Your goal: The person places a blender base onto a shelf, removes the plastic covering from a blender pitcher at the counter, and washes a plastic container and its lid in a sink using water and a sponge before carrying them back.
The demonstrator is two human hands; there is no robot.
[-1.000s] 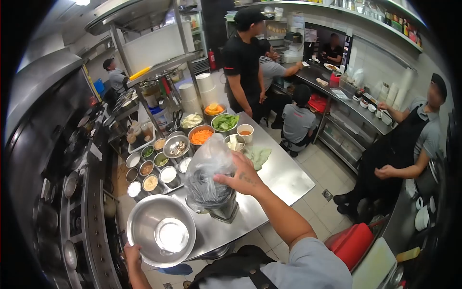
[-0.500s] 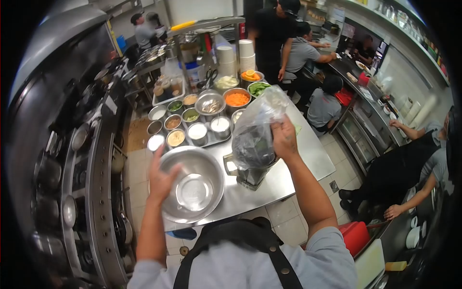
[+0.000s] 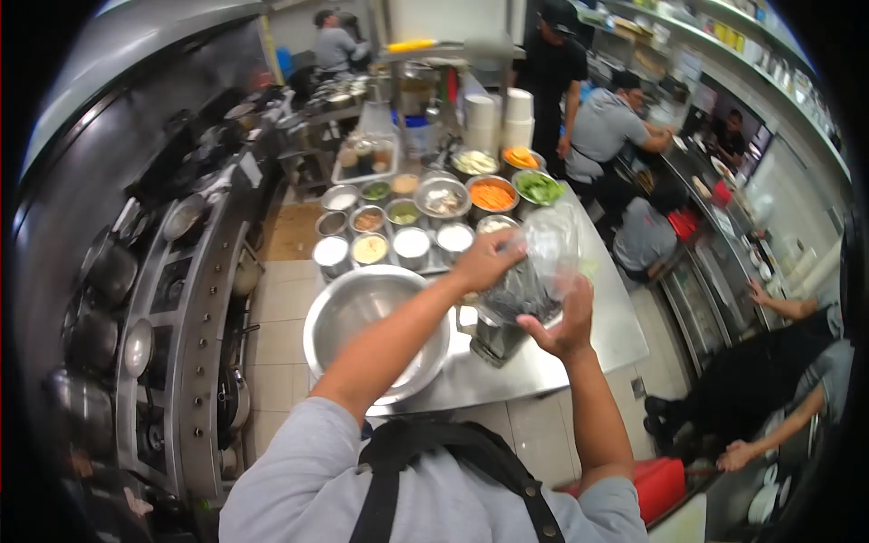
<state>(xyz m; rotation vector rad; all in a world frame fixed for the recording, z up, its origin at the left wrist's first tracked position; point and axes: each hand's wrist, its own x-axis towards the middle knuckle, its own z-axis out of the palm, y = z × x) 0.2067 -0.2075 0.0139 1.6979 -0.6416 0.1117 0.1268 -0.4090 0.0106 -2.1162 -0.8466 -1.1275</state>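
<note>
Left arm (image 3: 385,339) stretched diagonally forward and rightward; left grip (image 3: 489,261) back-up, closure unclear. Right forearm (image 3: 599,412) reaching forward; right grip (image 3: 568,321) spread, thumb (image 3: 535,333) pointing left, fingers (image 3: 577,294) blurred. Grips near each other.

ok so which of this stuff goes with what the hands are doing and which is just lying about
Likely part of the job:
- plastic bag, between left hand and right hand
- square-based container under the bag
- perhaps the wide steel bowl beside it

Apparently just around:
- orange shreds
- green leaves
- yellow handle
</note>
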